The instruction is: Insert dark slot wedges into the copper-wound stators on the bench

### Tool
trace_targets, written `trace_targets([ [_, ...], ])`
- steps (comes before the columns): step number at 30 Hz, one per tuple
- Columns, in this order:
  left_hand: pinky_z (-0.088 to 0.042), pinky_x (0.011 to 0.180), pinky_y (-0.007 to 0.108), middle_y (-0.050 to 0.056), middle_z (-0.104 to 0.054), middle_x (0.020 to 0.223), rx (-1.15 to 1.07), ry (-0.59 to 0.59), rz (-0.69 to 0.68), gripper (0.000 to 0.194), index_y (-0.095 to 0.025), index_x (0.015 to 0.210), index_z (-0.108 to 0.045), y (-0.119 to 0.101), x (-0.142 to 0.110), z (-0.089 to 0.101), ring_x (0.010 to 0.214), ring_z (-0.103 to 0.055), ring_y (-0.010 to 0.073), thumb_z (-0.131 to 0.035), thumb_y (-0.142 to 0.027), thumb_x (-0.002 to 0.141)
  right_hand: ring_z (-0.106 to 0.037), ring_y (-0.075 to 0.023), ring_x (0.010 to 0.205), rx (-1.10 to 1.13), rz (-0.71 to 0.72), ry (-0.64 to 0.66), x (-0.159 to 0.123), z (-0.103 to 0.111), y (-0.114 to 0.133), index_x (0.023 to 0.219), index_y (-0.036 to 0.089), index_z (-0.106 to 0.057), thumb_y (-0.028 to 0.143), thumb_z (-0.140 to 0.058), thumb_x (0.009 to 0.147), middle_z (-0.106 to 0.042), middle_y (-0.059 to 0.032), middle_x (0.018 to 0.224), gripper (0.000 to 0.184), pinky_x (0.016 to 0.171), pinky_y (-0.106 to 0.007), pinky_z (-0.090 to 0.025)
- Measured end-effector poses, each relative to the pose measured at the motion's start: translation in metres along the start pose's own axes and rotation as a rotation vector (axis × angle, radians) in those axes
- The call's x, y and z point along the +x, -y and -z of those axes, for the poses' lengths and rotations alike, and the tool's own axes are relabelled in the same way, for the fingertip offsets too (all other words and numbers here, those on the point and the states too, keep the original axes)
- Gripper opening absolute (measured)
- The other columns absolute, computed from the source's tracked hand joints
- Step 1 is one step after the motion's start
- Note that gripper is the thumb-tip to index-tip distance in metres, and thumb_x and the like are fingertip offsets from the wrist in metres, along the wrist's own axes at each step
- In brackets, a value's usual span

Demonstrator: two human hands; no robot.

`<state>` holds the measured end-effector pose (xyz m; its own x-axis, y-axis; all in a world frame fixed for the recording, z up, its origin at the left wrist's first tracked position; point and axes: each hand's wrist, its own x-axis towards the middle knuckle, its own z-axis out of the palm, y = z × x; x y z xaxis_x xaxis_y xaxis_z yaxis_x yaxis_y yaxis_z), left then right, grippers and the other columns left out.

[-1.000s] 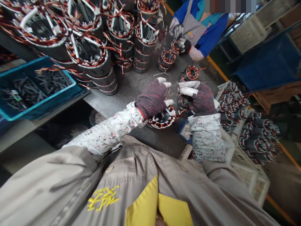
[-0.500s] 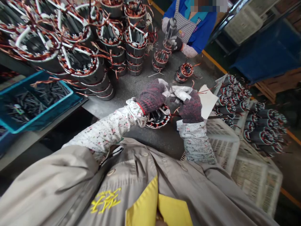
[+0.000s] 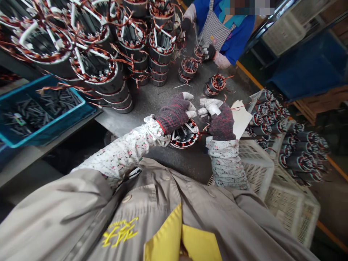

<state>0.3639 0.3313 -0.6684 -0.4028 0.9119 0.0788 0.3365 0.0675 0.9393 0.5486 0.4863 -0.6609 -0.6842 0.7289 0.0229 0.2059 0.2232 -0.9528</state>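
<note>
A motor stator (image 3: 183, 135) wound with copper wire lies on the grey table (image 3: 152, 101) right in front of me. My left hand (image 3: 175, 112), in a dark knitted glove with white tips, hovers over it with fingers curled. My right hand (image 3: 219, 117), gloved the same way, is closed beside it, the fingertips of both hands almost touching. They seem to pinch something small that I cannot make out. A white sheet of paper (image 3: 241, 117) lies just right of my right hand.
Stacks of wound stators (image 3: 108, 69) fill the table's far left. A blue bin (image 3: 40, 112) of dark parts sits at left. White crates (image 3: 285, 195) and rows of stators (image 3: 296, 152) are at right. Across the table a person in blue (image 3: 225, 29) handles small stators (image 3: 189, 67).
My right hand has moved left and up, closing in on my left hand over the stator. The view shifted slightly; the person opposite has moved their hands.
</note>
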Motion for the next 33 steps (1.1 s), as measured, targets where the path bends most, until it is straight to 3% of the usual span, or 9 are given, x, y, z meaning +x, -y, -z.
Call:
trace_targets([
  [5,-0.057,0.148,0.057,0.014,-0.090,0.139,-0.008,-0.003,0.003,0.016,-0.025,0.110,-0.094,0.004,0.001,-0.002,0.168,-0.072,0.0411,-0.097,-0.029,0.094,-0.092,-0.0317,0.105,0.006,0.007,0.010,0.001,0.002,0.000,0.124,0.037,-0.091,0.076,-0.089,0.110,-0.092,-0.0083,0.123,0.041,0.090,-0.051,-0.083],
  [11,-0.057,0.150,0.059,0.014,-0.088,0.162,0.034,-0.005,-0.021,0.005,-0.023,0.102,-0.094,0.001,0.001,-0.004,0.165,-0.076,0.0392,-0.091,-0.026,0.100,-0.089,-0.0310,0.096,0.006,-0.013,0.019,0.002,0.001,0.008,0.119,0.037,-0.094,0.075,-0.091,0.105,-0.091,-0.0081,0.111,0.041,0.080,-0.049,-0.081],
  [22,-0.055,0.151,0.062,0.013,-0.085,0.166,0.020,0.001,-0.040,0.005,-0.024,0.099,-0.092,0.002,0.001,-0.004,0.167,-0.075,0.0419,-0.089,-0.020,0.100,-0.089,-0.0312,0.094,-0.025,-0.050,0.098,0.012,0.013,0.012,0.117,0.034,-0.093,0.069,-0.092,0.105,-0.088,-0.0085,0.105,0.037,0.078,-0.049,-0.079],
  [30,-0.056,0.152,0.062,0.013,-0.086,0.166,0.036,0.012,-0.033,0.006,-0.025,0.102,-0.093,0.001,0.000,-0.003,0.167,-0.074,0.0397,-0.090,-0.020,0.100,-0.081,-0.0246,0.079,-0.027,-0.040,0.093,0.013,0.012,0.023,0.106,0.031,-0.088,0.068,-0.096,0.106,-0.086,-0.0057,0.094,0.038,0.067,-0.040,-0.071],
  [33,-0.056,0.152,0.063,0.014,-0.083,0.171,0.038,0.008,-0.035,0.004,-0.023,0.101,-0.093,0.000,0.000,-0.003,0.167,-0.075,0.0407,-0.090,-0.020,0.101,-0.078,-0.0201,0.075,0.013,-0.055,0.067,0.014,0.011,0.023,0.103,0.028,-0.080,0.057,-0.097,0.104,-0.086,-0.0051,0.093,0.034,0.065,-0.033,-0.067],
])
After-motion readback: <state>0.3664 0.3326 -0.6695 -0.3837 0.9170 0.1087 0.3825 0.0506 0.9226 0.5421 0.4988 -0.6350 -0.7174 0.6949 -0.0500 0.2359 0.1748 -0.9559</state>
